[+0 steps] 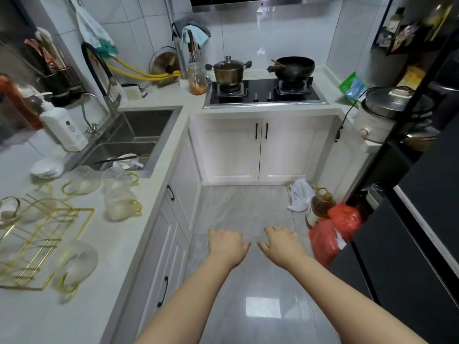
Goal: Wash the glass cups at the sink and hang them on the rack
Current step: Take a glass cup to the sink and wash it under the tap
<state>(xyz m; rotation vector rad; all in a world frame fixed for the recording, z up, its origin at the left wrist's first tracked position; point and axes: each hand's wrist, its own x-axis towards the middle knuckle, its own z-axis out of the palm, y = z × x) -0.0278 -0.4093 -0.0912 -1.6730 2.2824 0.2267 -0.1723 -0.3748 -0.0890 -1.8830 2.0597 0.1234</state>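
While both arms reach forward over the grey floor, neither hand holds anything: the left hand (227, 244) and the right hand (280, 245) hang palm down, fingers loosely spread and relaxed, side by side and well clear of the counter (119, 244).

From the single head view, the work looks barely begun. Along the counter's front edge, on the person's left, lie the glass cups with gold handles. One cup (83, 180) and a second cup (116, 173) sit just beside the sink's near rim. A third cup (121, 204) lies a little nearer, close to the counter's front edge. A fourth cup (77, 264) lies on its side just beside the rack's right edge, and another cup (10, 209) shows at the far left, touching or behind the rack's wires; motion blur keeps me from saying which. The gold wire rack (42, 242) stands on the counter toward its left side, and no cup clearly hangs on it.

The sink (139, 135) sits at the counter's back corner, its near basin holding a white bowl (126, 161) and dark chopsticks (116, 159). No water appears to run from the tap (99, 70). A white soap bottle (63, 127) stands at the sink's left edge, and a small white dish (47, 167) sits near it.

My judgement: nothing is washed or hung yet, so every cup remains to be carried to the sink, rinsed and hooked on the rack.
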